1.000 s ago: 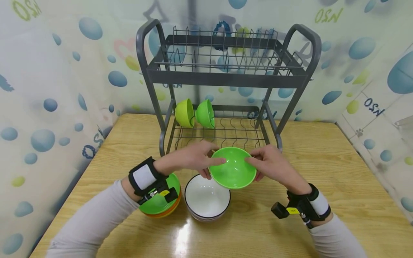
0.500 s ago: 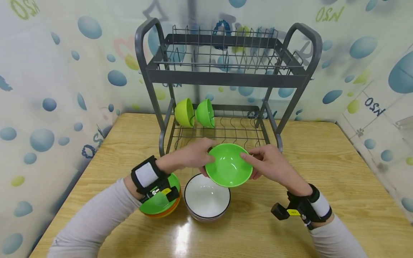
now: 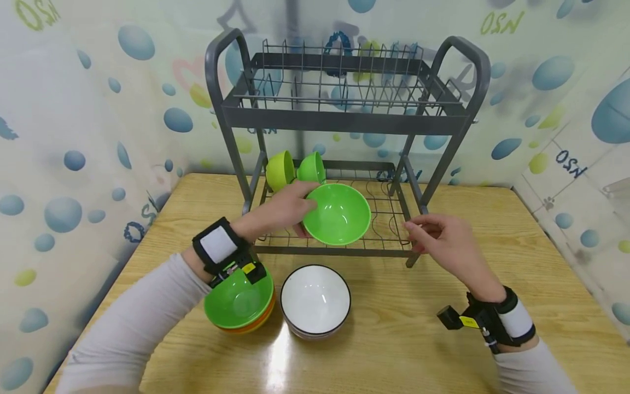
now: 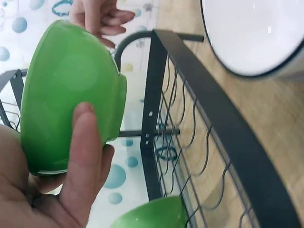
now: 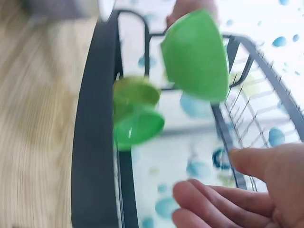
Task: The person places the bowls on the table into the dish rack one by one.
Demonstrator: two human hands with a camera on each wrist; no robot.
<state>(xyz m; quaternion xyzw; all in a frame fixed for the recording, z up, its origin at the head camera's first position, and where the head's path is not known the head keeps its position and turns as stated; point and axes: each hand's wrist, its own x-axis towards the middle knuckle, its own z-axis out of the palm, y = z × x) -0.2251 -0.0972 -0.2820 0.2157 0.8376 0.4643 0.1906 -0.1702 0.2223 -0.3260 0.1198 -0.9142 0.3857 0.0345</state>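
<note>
My left hand (image 3: 290, 207) grips a bright green bowl (image 3: 339, 214) by its left rim, thumb inside and fingers around the outside. The bowl's inside faces the head camera, and it hangs in front of the rack's lower shelf. In the left wrist view the fingers (image 4: 84, 142) lie against the outer wall of the green bowl (image 4: 71, 85). My right hand (image 3: 445, 243) is off to the right, loosely curled and holding nothing, near the rack's front right corner. On the lower shelf stand a yellow-green bowl (image 3: 279, 171) and a green bowl (image 3: 311, 167), both on edge.
A grey two-tier dish rack (image 3: 344, 120) stands at the back of the wooden table (image 3: 394, 328). In front of it are a stack of coloured bowls (image 3: 238, 301), green on top, and white dark-rimmed bowls (image 3: 315, 301). A patterned sheet (image 3: 98, 109) hangs behind.
The green bowl has moved up and away, toward the lower shelf, in my left hand. My right hand has let go of it and moved right.
</note>
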